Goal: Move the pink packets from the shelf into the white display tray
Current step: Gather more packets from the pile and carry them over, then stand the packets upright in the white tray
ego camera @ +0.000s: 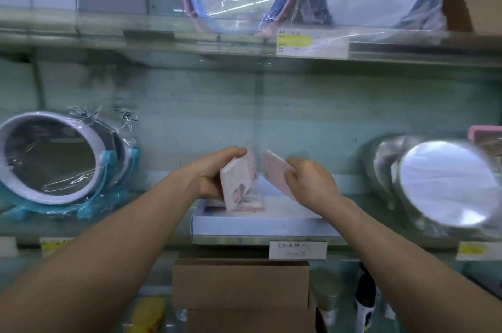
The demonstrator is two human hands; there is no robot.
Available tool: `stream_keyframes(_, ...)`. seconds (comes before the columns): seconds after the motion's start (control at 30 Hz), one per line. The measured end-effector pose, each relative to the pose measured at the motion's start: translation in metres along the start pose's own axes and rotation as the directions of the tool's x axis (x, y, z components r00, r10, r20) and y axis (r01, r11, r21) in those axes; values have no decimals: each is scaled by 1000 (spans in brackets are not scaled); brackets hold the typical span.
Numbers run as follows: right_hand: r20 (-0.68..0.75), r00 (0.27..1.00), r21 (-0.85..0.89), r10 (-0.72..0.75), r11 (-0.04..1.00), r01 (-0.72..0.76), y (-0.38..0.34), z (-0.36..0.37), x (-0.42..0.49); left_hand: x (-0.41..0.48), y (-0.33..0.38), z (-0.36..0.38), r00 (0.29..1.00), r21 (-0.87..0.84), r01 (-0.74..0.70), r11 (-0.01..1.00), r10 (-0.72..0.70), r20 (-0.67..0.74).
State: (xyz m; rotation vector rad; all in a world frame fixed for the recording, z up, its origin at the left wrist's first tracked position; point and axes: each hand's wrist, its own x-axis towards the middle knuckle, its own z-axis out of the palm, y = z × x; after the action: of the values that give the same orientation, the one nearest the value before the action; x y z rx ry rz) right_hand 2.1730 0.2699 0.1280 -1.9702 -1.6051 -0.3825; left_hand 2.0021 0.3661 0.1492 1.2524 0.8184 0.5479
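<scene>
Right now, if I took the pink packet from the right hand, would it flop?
Probably not: the pink packet juts straight from the right hand without drooping, so it seems stiff. It is likely light, since the hand pinches it by one edge. It looks flat, so it shouldn't roll.

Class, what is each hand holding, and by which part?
The left hand grips a packet stack by its left edge; the right hand pinches a packet by its right end.
</scene>
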Motion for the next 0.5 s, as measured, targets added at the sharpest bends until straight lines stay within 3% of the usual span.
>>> stream_keyframes(0.13, 22, 999, 85, 23, 996, -25, -6, 8, 7, 11, -8, -4, 999, -125, 8, 992, -4, 34)
stream_keyframes(0.5, 47, 983, 150, 177, 972, -182, 8, 14, 17, 19, -10, -14, 999, -44, 33, 999, -34, -34)
